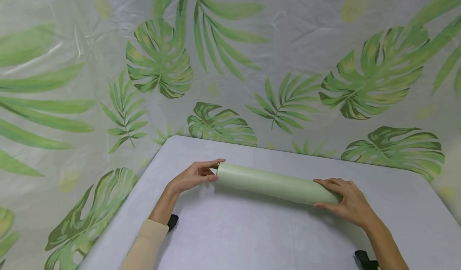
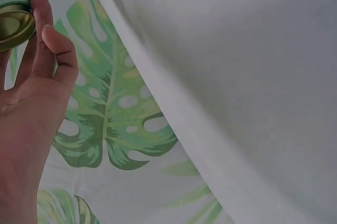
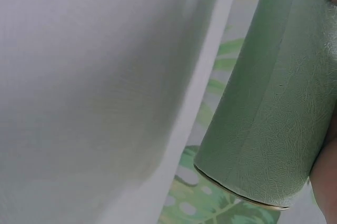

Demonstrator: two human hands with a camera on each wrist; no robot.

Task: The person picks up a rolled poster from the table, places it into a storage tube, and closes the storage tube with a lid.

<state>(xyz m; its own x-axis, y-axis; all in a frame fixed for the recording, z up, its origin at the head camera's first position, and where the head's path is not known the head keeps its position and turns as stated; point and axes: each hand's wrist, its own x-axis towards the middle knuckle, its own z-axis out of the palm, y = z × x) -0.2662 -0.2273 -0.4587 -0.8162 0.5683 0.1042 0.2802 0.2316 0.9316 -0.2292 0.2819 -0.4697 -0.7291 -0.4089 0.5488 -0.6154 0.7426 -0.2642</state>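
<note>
A long, pale green tube (image 1: pixel 266 181) is held level above the white table, slanting slightly down to the right in the head view. My left hand (image 1: pixel 196 176) holds its left end, with fingers above and the thumb below. That end has a shiny gold rim (image 2: pixel 25 38) in the left wrist view. My right hand (image 1: pixel 347 200) grips the tube near its right end, fingers over the top and thumb beneath. The right wrist view shows the tube's textured surface (image 3: pixel 274 124) and a thin gold edge; most of the right hand is out of that frame.
The white table (image 1: pixel 252 230) has a rounded far corner and stands against a sheet (image 1: pixel 230 90) printed with green leaves. Black devices are worn at the left wrist (image 1: pixel 173 222) and the right wrist (image 1: pixel 364 259).
</note>
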